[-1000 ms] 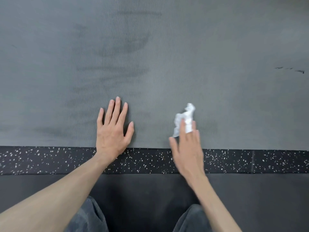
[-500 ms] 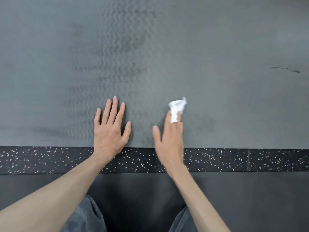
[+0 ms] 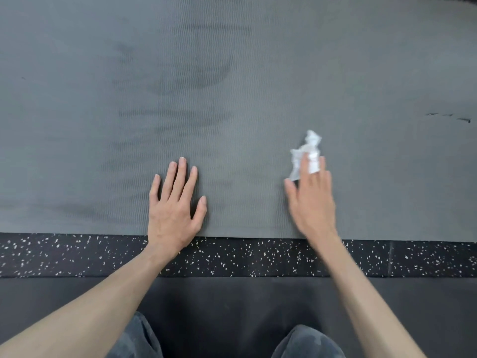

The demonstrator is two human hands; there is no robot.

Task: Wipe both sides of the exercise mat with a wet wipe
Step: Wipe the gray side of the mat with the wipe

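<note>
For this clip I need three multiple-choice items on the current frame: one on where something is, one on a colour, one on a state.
1. Where does the left hand rest?
A. flat on the grey mat, near its front edge
B. on the speckled floor
C. on the person's knee

2. What colour is the wet wipe?
A. blue
B. white
C. yellow

3. What state is the wet wipe in?
A. folded in a neat square
B. sealed in a packet
C. crumpled, under the right hand's fingers

Answers:
1 A: the palm and spread fingers lie on the exercise mat just beyond its edge along the speckled floor.
2 B: it shows bright white against the grey mat.
3 C: it is bunched and creased, partly covered by the fingers of the right hand.
</note>
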